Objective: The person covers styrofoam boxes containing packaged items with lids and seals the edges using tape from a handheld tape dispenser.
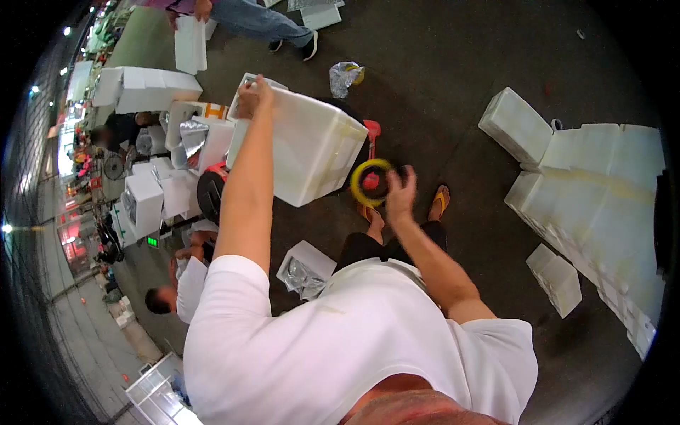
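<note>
My left hand [255,98] is closed on the upper far edge of a large white foam box [304,145], with that arm stretched along its side. The box sits tilted in this view, and strips of yellowish tape run across its near end. Beside its near lower corner, my right hand [401,193] holds a roll of yellow tape [372,183] by its rim. The fingers there are partly smeared by motion. Under and behind the box show a red part [371,134] and a black round part with a red edge [211,195].
Stacked white foam boxes [595,184] stand to the right. More foam boxes [145,202], some with silver lining, lie left. A foam box [306,269] stands near my legs. A silver bag [344,78] lies on the floor. Other people work at the left and top.
</note>
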